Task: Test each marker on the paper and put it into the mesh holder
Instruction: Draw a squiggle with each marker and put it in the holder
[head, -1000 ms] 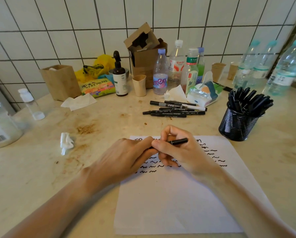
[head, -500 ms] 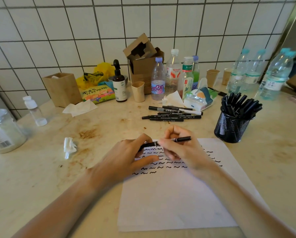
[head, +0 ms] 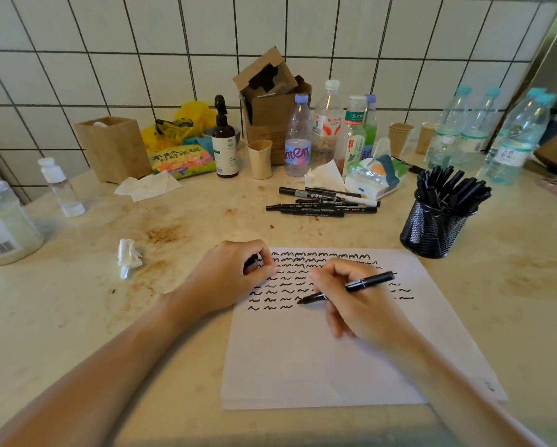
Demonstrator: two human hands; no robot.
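While pinching a black marker in the right hand, tip down at the end of the lowest squiggle row on the paper. Left hand curled at the sheet's top left corner around something small and dark, likely the cap. Mesh holder well stocked beyond the far right corner; loose markers waiting behind the sheet.

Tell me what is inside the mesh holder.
The mesh holder is packed with black markers, their upper ends fanning out above the rim. Their lower ends show only dimly through the mesh; the bottom is hidden.
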